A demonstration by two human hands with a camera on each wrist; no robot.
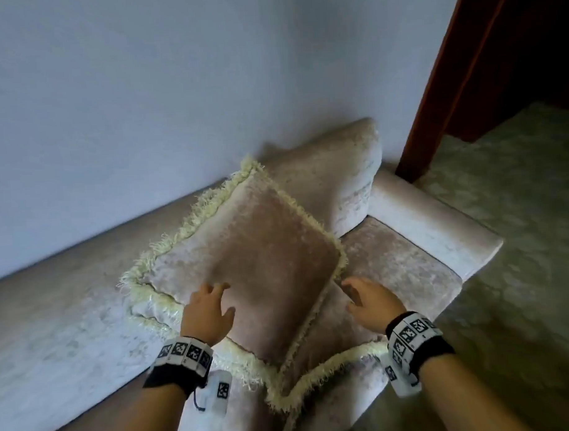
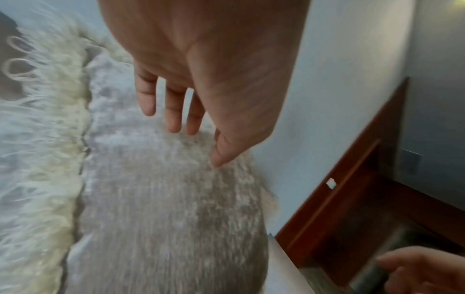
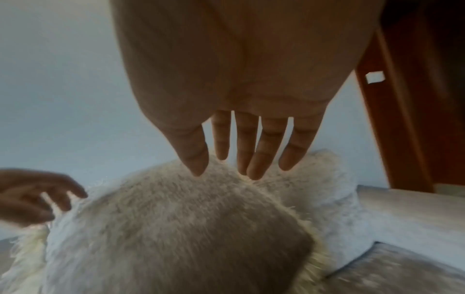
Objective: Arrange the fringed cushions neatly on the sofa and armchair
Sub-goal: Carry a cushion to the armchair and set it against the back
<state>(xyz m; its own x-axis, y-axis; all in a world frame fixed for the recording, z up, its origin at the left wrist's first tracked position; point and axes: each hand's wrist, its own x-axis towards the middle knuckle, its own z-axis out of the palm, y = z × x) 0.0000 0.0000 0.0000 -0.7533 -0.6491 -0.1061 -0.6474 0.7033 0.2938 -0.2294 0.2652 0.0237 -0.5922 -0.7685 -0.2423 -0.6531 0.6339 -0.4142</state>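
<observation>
My left hand [image 1: 206,311] hovers over the near-left part of the top fringed cushion [image 1: 255,248], fingers spread and relaxed, holding nothing; from the left wrist view I cannot tell whether the fingertips [image 2: 173,123] actually brush the pile or sit just above it. My right hand [image 1: 370,297] is likewise loose and empty, just beside the cushion's right corner, fingers straight and slightly apart. The top cushion lies tilted on the sofa seat [image 1: 404,262], leaning back toward the sofa's back cushion [image 1: 336,178] near the armrest [image 1: 435,216], and it rests on a second fringed cushion [image 1: 332,336] whose cream fringe [image 1: 314,372] curls out at the front edge. Both look plump, soft and light, covered in a velvety fabric that I judge will slide a little under flat palms, so pressing alone may just skid across the pile. I would take the top one by its two opposite sides, thumbs on the face and fingers under the seam just inside the fringe, rather than by the fringe itself, which looks loose and could tug or tangle. It should squash wherever I grip, so a light shake or pat afterward would probably be needed to restore its shape.
</observation>
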